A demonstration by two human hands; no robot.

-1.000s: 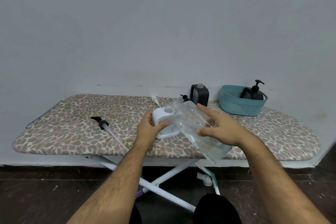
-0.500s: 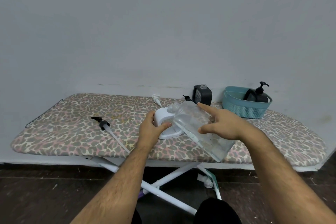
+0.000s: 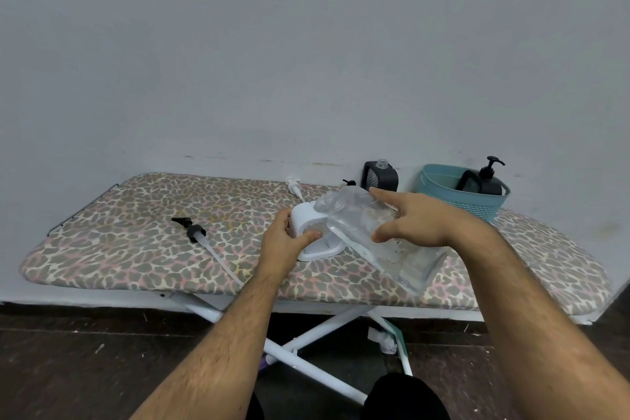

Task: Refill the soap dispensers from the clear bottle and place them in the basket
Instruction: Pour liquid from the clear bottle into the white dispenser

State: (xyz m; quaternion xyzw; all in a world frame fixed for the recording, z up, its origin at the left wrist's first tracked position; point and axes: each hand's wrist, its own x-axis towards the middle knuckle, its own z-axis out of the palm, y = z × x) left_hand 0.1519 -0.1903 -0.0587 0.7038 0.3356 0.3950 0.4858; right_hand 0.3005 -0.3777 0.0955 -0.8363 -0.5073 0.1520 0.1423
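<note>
**Clear bottle tipped over the white dispenser**

The right hand (image 3: 414, 220) holds the clear bottle (image 3: 381, 235) tilted, neck down and to the left, its mouth at the top of the white soap dispenser (image 3: 312, 232). The thumb curls under the bottle's side; the index finger lies straight along its top.

The left hand (image 3: 283, 245) grips the white dispenser from the left, thumb across its front, fingers wrapped behind.

The dispenser stands mid-way along the ironing board (image 3: 119, 239). A black dispenser (image 3: 485, 181) sits in the teal basket (image 3: 443, 187) at the far right; another black dispenser (image 3: 380, 176), uncapped, stands beside the basket. A loose black pump (image 3: 194, 232) lies left.
</note>
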